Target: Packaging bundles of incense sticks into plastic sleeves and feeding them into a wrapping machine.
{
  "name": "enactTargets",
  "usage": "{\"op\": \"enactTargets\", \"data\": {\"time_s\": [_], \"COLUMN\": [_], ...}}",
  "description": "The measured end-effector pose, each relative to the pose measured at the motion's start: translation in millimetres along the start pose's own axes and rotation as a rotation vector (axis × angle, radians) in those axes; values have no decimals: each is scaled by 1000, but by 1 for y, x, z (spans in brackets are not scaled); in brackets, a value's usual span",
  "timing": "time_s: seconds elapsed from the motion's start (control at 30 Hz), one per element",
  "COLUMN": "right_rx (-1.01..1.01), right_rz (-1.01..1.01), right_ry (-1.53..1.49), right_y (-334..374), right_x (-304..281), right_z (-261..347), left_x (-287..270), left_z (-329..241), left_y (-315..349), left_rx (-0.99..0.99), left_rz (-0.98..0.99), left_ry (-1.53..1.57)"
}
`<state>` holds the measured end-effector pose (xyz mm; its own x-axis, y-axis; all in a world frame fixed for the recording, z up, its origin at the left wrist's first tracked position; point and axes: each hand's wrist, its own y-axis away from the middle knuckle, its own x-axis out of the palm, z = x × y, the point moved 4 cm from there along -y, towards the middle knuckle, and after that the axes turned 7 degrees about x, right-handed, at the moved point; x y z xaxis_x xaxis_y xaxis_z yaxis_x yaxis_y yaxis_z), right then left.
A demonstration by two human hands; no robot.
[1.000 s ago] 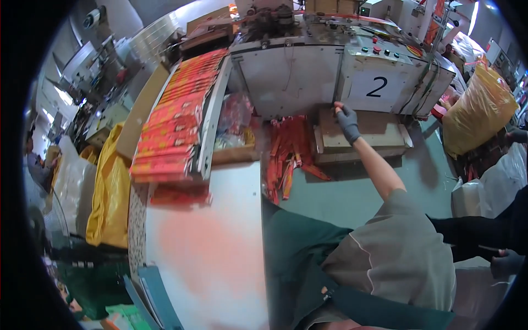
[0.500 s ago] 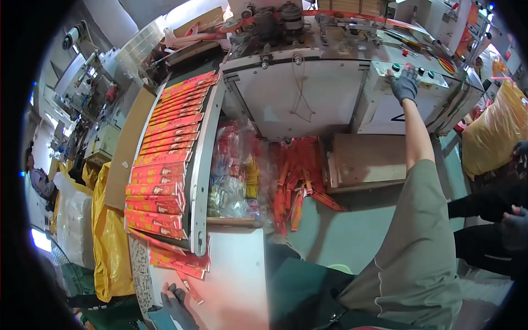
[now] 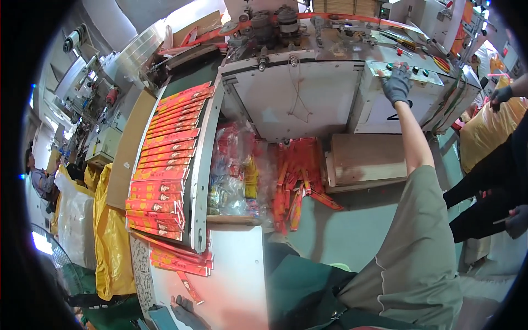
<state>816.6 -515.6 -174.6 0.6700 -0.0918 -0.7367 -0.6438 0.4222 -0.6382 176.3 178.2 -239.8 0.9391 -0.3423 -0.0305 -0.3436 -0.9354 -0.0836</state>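
Note:
My right hand (image 3: 397, 85), in a grey glove with bare fingertips, lies with fingers spread on the button panel (image 3: 434, 80) of a white machine. Green and dark buttons show beside it; whether a finger presses one is hidden. Low on the left, my left hand (image 3: 188, 313), gloved too, rests with fingers loosely apart over the white tabletop (image 3: 236, 275). It holds nothing I can see. Close to it lies a single red packet (image 3: 190, 287), with a small pile of red packets (image 3: 179, 261) just beyond. Overlapping red-and-orange flat packets (image 3: 165, 165) line the conveyor belt (image 3: 192, 74).
Under the machine stand a box of plastic-wrapped packets (image 3: 234, 176), a heap of red strips (image 3: 297, 165) and a wooden box (image 3: 366, 159). Yellow sacks (image 3: 110, 247) stand left. At right, a person in dark trousers (image 3: 478, 192) stands near a yellow bag (image 3: 489, 132).
The packet row has slid along the belt toward me, baring more belt at its far end. My right hand stays at the panel. The person at right has shifted, a gloved hand now higher.

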Motion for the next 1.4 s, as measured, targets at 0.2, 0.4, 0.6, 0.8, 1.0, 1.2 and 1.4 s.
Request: {"op": "enactTargets", "data": {"time_s": [0.2, 0.4, 0.6, 0.8, 1.0, 1.2, 1.4], "right_rx": [-634, -1294, -1302, -1019, -837, -898, -817], "right_rz": [-63, 215, 114, 490, 431, 551, 432], "right_ry": [-555, -731, -834, -1219, -1170, -1046, -995], "right_y": [129, 267, 282, 299, 266, 226, 85], "right_x": [-95, -250, -298, -254, -190, -146, -83], "right_z": [110, 170, 213, 313, 470, 546, 607], "left_x": [-22, -45, -29, -29, 121, 340, 474], "left_z": [29, 53, 21, -2, -140, -163, -115], "left_y": [15, 18, 37, 25, -53, -122, -179], "left_rx": [83, 247, 334, 403, 783, 1079, 878], "left_rz": [-112, -40, -34, -91, 280, 675, 774], "left_ry": [-115, -89, -329, -451, -467, -631, -785]}}
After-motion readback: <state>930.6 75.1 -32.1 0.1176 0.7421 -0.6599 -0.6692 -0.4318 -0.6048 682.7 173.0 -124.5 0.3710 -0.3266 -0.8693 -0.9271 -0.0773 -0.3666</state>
